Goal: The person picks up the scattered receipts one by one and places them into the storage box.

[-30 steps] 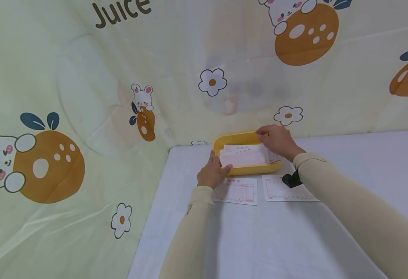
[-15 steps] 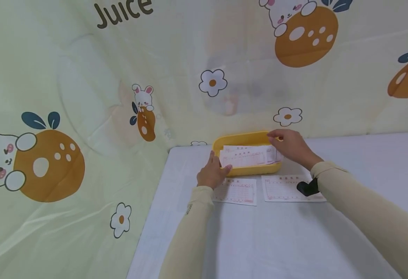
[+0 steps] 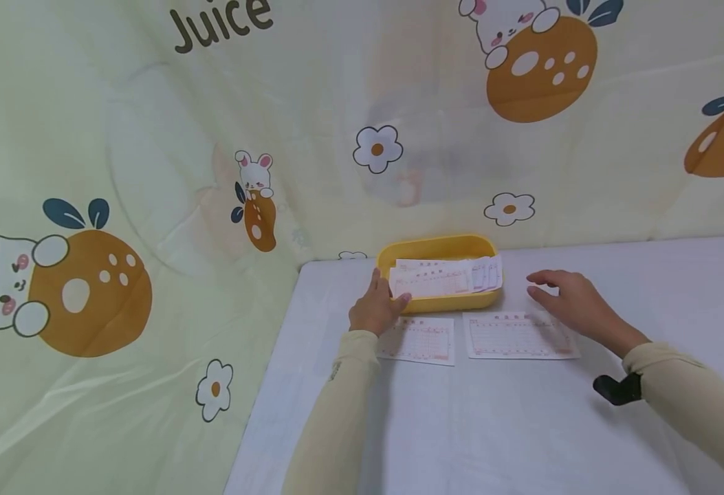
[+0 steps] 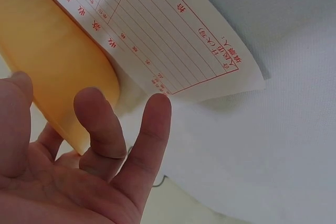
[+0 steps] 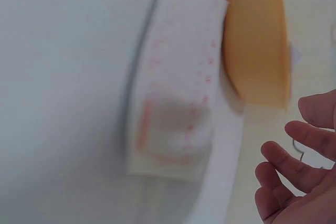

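Observation:
A shallow yellow plastic tray [image 3: 442, 303] stands near the back of the table, holding several slips of paper [image 3: 432, 281] printed in red. My left hand [image 3: 375, 306] holds the tray's left front corner, thumb along the front wall and forefinger up the left end. From the left wrist view, the tray wall [image 4: 68, 51] passes between the thumb and fingers of that hand. To the right of the tray my right hand [image 3: 575, 306] holds nothing, its fingers loosely bent and thumb apart. It appears at the edge of the right wrist view, away from the tray [image 5: 257, 40].
Two printed receipt forms lie in front of the tray: a left form [image 3: 420, 340], partly behind my left hand, and a right form [image 3: 519, 335] below my right hand. A patterned curtain [image 3: 318, 172] hangs behind and left of the white-covered table [image 3: 491, 426].
My right hand has left the tray's back right rim and moved right and toward me. The slips inside now fan out at the right end. The left hand has stayed put.

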### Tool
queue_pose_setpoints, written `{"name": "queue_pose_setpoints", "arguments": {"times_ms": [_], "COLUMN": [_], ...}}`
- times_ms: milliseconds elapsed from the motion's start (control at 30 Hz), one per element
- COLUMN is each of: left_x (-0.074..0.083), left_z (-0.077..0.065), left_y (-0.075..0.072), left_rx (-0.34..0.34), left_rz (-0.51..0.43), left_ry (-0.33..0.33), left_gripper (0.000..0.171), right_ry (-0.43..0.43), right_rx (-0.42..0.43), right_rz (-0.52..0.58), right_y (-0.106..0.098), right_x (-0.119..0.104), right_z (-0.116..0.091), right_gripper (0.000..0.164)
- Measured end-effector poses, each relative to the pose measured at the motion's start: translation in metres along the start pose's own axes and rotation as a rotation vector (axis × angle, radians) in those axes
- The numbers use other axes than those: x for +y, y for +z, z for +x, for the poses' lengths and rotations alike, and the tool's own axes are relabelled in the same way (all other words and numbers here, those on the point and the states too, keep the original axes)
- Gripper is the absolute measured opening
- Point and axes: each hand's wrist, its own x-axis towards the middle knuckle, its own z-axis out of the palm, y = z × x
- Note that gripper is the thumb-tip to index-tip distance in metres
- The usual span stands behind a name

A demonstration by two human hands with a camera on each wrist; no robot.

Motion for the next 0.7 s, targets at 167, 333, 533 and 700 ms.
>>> {"name": "queue_pose_setpoints", "arguments": {"times_ms": [167, 333, 533, 700], "left_x": [0.001, 0.0, 0.001, 0.002], "left_z": [0.0, 0.0, -0.005, -0.007], "left_y": [0.0, -0.001, -0.003, -0.003], "left_rx": [-0.003, -0.005, -0.008, -0.009], "left_rz": [0.001, 0.007, -0.004, -0.008], "left_ry": [-0.006, -0.009, -0.002, -0.004], "left_gripper": [0.049, 0.052, 0.049, 0.051], "right_ry": [-0.014, -0.015, -0.003, -0.005], "right_rx": [-0.001, -0.005, -0.011, 0.011], "right_rz": [-0.029, -0.031, -0.019, -0.007], "right_y": [0.002, 0.002, 0.006, 0.011], "right_x": [0.022, 0.036, 0.045, 0.051], "right_z": [-0.023, -0.037, -0.042, -0.039], "right_gripper": [0.042, 0.041, 0.041, 0.04]}}
